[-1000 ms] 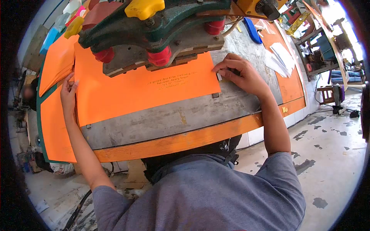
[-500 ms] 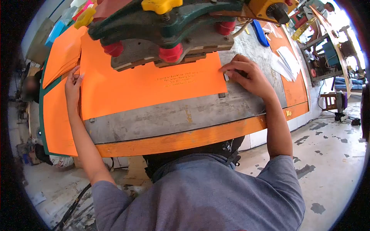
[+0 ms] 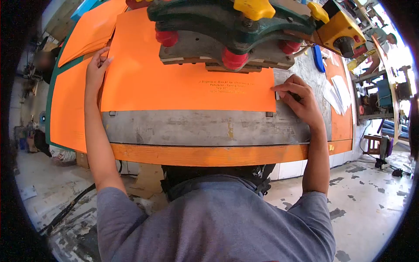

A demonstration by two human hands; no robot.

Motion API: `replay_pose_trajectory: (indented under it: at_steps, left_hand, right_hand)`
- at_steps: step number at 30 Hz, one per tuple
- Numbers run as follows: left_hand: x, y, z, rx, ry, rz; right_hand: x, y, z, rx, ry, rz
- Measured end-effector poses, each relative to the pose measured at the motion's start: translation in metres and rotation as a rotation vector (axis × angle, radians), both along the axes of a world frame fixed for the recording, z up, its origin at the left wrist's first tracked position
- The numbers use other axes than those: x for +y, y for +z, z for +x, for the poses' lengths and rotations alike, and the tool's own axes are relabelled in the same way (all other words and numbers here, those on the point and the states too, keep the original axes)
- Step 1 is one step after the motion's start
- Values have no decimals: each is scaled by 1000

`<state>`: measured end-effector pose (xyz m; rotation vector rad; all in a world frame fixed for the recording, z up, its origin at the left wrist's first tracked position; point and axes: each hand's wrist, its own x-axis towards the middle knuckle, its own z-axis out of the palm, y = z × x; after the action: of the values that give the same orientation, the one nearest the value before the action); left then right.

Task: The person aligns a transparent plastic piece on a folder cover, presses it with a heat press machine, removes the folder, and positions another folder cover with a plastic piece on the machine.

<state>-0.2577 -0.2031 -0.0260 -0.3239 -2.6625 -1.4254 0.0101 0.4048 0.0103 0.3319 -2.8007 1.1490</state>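
Observation:
An orange sheet (image 3: pixel 148 87) with small gold printed lines near its right end lies on the grey metal bed (image 3: pixel 187 129), partly under a press head (image 3: pixel 231 37). My left hand (image 3: pixel 97 72) is at the sheet's left edge, its thumb and index finger apart and touching the edge. On the other side, my right hand (image 3: pixel 301 98) has curled fingers, with thumb and index pinched at the sheet's right edge beside a small stop. Another small stop (image 3: pixel 269 114) sits at the sheet's front edge. The sheet's far part is hidden behind the press head.
Stacked orange sheets (image 3: pixel 89 37) and another orange sheet (image 3: pixel 70 105) lie on the left. White paper pieces (image 3: pixel 338 94) and a blue-handled tool (image 3: pixel 318 59) are on the right. Yellow knobs (image 3: pixel 254 8) top the press. A person (image 3: pixel 379 37) is in the right background.
The camera view has turned, so the bed and press appear farther right and higher. Both hands stay at the sheet's side edges, and the sheet looks straighter in view.

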Motion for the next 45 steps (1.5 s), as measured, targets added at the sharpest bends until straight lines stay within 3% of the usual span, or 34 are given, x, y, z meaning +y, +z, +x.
replay_pose_trajectory:
  at_steps: [31,39,41,45]
  left_hand:
    - [2,-1,5,55,92,-40]
    - [4,5,11,192,58,-104]
    - [4,9,16,196,92,-110]
    - [4,13,18,143,116,-165]
  right_hand:
    - [6,-6,4,66,-10,107]
    - [27,-2,13,165,44,-147]
    - [38,-3,19,147,68,-320]
    - [29,25,16,77,260,-509]
